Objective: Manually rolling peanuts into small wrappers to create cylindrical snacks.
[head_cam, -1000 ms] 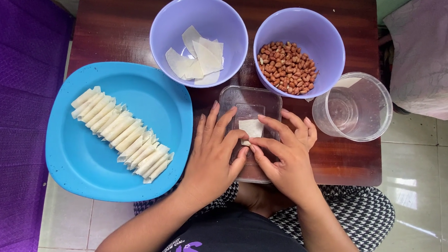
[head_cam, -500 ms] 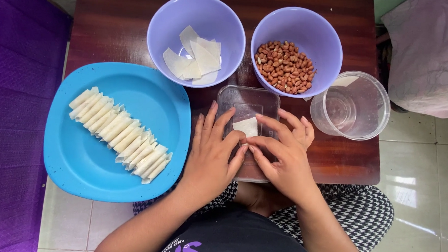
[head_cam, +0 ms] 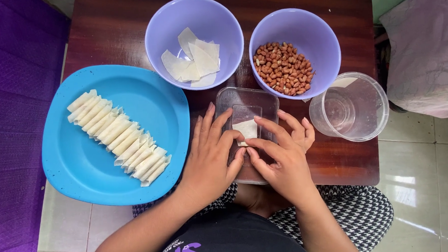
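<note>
Bowls (head_cam: 193, 21) close ahead, cup (head_cam: 354, 107) right

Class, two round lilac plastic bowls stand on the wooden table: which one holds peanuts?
The right-hand lilac bowl, beside the clear plastic cup; the other lilac bowl holds pale wrapper sheets.

Small pale wrapper piece (head_cam: 246, 129), squarish, flat, half-rolled at its near edge, pinched between fingertips of both hands. It lies on a clear rectangular lid (head_cam: 248, 100), flat under both hands, far end showing beyond the fingers.
</note>
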